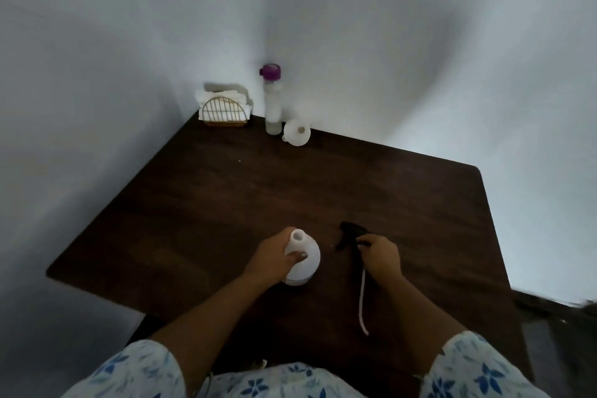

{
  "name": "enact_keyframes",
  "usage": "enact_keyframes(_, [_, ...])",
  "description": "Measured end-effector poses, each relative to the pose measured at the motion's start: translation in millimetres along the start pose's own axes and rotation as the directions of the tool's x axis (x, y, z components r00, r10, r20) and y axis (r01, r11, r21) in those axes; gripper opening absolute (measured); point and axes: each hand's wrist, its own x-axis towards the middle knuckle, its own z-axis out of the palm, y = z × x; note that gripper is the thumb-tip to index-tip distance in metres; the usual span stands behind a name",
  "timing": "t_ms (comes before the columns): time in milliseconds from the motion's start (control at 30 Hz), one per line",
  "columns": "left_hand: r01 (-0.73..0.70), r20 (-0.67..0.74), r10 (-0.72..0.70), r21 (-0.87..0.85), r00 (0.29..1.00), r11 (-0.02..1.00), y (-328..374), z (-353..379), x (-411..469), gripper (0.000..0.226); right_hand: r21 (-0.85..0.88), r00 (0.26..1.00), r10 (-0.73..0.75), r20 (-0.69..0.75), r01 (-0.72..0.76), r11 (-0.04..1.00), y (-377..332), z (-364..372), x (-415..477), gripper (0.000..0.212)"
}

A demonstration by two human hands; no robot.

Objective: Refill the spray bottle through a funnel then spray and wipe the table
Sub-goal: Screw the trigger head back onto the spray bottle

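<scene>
A white spray bottle (305, 260) stands upright on the dark wooden table (226, 197), its neck open with no head on it. My left hand (274, 257) grips its side. My right hand (381, 255) holds the black spray head (350, 234) just right of the bottle, its white dip tube (362, 304) trailing toward me over the table. A white funnel (297, 132) lies at the far edge, beside a tall clear bottle (272, 107) with a purple cap.
A gold wire holder with white napkins (225, 108) sits in the far left corner against the wall. White walls border the table at the back and left. The table's right edge drops off to a floor.
</scene>
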Motion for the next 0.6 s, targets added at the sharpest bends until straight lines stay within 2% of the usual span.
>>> enact_keyframes(100, [-0.002, 0.026, 0.001, 0.015, 1.0, 1.0, -1.9, -4.1, -1.4, 0.039, 0.3, 0.99, 0.09, -0.109, -0.053, 0.952, -8.4, -4.1, 2.5, 0.02])
enact_keyframes(200, [-0.022, 0.052, 0.021, 0.033, 0.998, 0.999, -4.8, -8.6, -0.3, 0.038, 0.595, 0.948, 0.175, -0.266, 0.019, 0.803, -26.0, -19.6, 4.7, 0.013])
enact_keyframes(267, [-0.034, 0.064, 0.029, 0.069, 0.998, 0.997, -5.6, -10.8, 0.3, 0.036, 0.768, 0.923, 0.196, -0.33, 0.142, 0.624, -43.7, -37.0, 4.2, 0.017])
enact_keyframes(333, [-0.051, 0.073, 0.045, 0.079, 0.996, 0.996, -5.5, -12.1, 1.0, 0.033, 0.909, 0.922, 0.218, -0.32, 0.235, 0.343, -63.7, -60.1, -2.3, 0.027])
enact_keyframes(400, [-0.072, 0.08, 0.065, 0.083, 0.995, 0.994, -5.7, -13.2, 1.6, 0.03, 0.958, 0.94, 0.184, -0.287, 0.279, 0.072, -81.8, -81.2, -12.5, 0.033])
enact_keyframes(467, [-0.084, 0.086, 0.076, 0.093, 0.993, 0.992, -5.7, -14.0, 2.6, 0.029, 0.951, 0.95, 0.122, -0.287, 0.298, -0.084, -93.9, -94.2, -20.9, 0.035])
enact_keyframes(533, [-0.083, 0.098, 0.072, 0.108, 0.993, 0.991, -5.7, -14.5, 4.6, 0.031, 0.939, 0.952, 0.049, -0.304, 0.308, -0.154, -100.4, -100.3, -29.4, 0.04])
enact_keyframes(600, [-0.077, 0.112, 0.064, 0.116, 0.992, 0.99, -5.1, -15.1, 6.4, 0.034, 0.938, 0.948, -0.024, -0.316, 0.309, -0.158, -100.5, -99.8, -36.5, 0.049])
